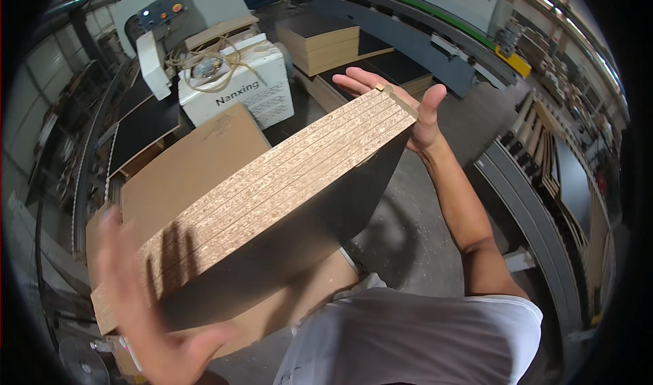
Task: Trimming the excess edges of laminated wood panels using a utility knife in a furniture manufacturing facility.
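Several chipboard panels (286, 174) stand on edge, pressed together into one thick stack. Their raw speckled edges face up, and the near face (292, 242) is black. My right hand (420, 116) rests its palm against the stack's far right end, with thumb and fingers stretched out. At the near left end is my left hand (146, 310), smeared by motion, its fingers and thumb spread. It casts a shadow on the panel edges; whether it touches them I cannot tell. A brown sheet (197, 147) lies under and behind the stack.
A white machine housing (238, 89) with coiled cords stands behind, beside a control panel (162, 14). Black-topped board stacks (320, 41) sit further back. A long machine with a green stripe (422, 14) crosses the rear. On the right is a grey conveyor frame (530, 222) near leaning boards.
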The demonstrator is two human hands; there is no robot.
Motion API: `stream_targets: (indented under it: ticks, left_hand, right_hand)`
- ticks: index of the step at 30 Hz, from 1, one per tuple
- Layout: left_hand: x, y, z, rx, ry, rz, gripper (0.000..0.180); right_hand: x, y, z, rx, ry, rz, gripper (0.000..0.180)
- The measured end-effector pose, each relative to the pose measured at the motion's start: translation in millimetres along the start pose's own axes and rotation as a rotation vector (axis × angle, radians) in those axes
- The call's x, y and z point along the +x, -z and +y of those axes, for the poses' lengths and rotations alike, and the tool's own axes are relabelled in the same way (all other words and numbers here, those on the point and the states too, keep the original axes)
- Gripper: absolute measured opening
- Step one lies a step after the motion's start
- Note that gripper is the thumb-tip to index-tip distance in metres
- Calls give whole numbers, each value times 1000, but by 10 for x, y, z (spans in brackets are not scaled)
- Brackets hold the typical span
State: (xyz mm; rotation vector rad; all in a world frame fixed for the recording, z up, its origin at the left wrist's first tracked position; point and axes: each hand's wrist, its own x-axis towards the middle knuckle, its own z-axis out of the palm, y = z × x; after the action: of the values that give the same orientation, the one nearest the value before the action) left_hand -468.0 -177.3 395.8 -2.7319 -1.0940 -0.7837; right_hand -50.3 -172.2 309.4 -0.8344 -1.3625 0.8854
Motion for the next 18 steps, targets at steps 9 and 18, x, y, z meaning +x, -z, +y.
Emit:
stream_targets:
  ticks: [9, 18]
  left_hand:
    - [919, -817, 563, 42, 172, -346, 110]
    - [920, -791, 672, 119, 136, -345, 105]
  right_hand:
    - [326, -14, -143, -67, 4, -37, 150]
    - [655, 88, -535, -1002, 448, -758, 124]
